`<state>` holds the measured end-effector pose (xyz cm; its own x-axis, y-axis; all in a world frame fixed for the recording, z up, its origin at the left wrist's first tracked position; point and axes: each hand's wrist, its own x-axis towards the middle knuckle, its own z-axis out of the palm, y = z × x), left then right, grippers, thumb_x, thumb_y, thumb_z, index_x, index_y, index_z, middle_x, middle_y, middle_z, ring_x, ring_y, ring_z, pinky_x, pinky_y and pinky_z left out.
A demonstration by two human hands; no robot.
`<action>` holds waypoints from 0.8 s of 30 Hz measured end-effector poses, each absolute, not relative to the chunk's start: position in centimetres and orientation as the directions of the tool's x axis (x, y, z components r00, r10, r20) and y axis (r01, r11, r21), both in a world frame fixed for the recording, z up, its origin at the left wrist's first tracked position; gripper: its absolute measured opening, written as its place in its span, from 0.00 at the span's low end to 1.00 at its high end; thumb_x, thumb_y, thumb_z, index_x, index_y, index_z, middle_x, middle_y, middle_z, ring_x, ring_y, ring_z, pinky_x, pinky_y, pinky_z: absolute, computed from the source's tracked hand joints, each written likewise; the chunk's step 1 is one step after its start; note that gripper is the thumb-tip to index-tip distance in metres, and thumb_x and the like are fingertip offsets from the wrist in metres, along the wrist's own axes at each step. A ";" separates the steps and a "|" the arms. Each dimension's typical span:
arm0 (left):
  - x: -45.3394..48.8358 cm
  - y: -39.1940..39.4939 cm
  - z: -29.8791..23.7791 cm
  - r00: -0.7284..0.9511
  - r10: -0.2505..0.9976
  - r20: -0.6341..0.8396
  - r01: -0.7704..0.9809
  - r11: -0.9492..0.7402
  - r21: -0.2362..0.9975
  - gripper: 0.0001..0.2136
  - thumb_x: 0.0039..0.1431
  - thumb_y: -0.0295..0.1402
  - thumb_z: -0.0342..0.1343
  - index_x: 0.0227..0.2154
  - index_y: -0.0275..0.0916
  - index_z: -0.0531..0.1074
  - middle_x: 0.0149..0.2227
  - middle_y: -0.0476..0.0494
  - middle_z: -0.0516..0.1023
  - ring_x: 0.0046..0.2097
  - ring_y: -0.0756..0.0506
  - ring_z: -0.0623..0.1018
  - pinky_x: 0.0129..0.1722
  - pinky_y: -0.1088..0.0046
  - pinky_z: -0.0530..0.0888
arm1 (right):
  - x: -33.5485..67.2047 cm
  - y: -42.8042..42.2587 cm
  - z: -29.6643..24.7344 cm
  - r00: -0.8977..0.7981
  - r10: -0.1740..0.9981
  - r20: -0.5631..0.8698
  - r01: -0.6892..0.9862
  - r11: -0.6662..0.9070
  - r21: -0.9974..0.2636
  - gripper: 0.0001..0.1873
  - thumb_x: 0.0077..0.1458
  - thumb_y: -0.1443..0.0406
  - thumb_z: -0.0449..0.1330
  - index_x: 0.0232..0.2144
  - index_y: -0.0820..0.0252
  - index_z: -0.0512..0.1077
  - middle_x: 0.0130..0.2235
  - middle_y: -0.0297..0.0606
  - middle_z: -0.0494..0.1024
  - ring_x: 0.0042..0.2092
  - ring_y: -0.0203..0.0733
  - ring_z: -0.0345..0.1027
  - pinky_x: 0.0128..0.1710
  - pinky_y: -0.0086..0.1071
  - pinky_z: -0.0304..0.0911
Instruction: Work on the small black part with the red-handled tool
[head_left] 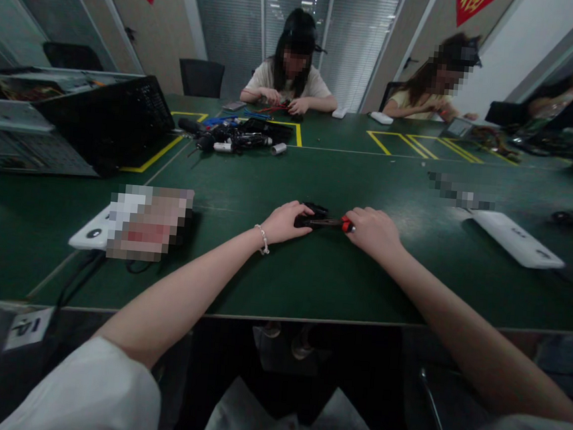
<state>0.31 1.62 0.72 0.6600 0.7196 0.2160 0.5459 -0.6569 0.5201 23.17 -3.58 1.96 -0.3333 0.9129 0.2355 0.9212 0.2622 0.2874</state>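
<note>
Near the middle of the green table, my left hand [287,222] is closed around a small black part [318,210], whose details are too dark to make out. My right hand [373,230] grips what look like red-handled pliers [348,225]. Their thin dark metal end points left and meets the black part between my two hands. My right fingers cover most of the handles.
An open computer case [47,137] stands at the left. Beyond my hands lies a pile of black and blue cables and parts [238,134]. White devices [518,240] rest to either side. Several people sit across the green table [270,284], one handling wires.
</note>
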 end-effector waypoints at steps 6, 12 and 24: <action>0.3 1.5 1.0 0.663 0.722 0.196 0.554 -0.650 0.521 0.16 0.54 0.34 0.59 0.46 0.37 0.69 0.44 0.41 0.71 0.46 0.42 0.72 0.45 0.63 0.71 | 23.3 -3.6 1.9 -0.348 0.907 0.235 0.914 0.274 0.298 0.11 0.52 0.65 0.53 0.35 0.63 0.72 0.35 0.45 0.76 0.35 0.45 0.66 0.32 0.34 0.53; 0.4 1.6 0.8 0.659 0.723 0.208 0.553 -0.653 0.517 0.17 0.54 0.34 0.59 0.46 0.36 0.69 0.44 0.40 0.72 0.46 0.41 0.72 0.45 0.63 0.71 | 23.2 -3.8 2.3 -0.368 0.894 0.257 0.902 0.276 0.331 0.10 0.51 0.67 0.53 0.36 0.65 0.72 0.36 0.46 0.75 0.37 0.47 0.65 0.33 0.35 0.53; 0.3 1.5 0.9 0.656 0.728 0.197 0.563 -0.646 0.515 0.17 0.53 0.34 0.59 0.46 0.36 0.69 0.44 0.40 0.72 0.46 0.42 0.72 0.45 0.63 0.71 | 23.3 -3.6 2.2 -0.356 0.905 0.232 0.910 0.280 0.306 0.11 0.53 0.66 0.53 0.35 0.65 0.71 0.35 0.45 0.74 0.37 0.45 0.65 0.33 0.34 0.53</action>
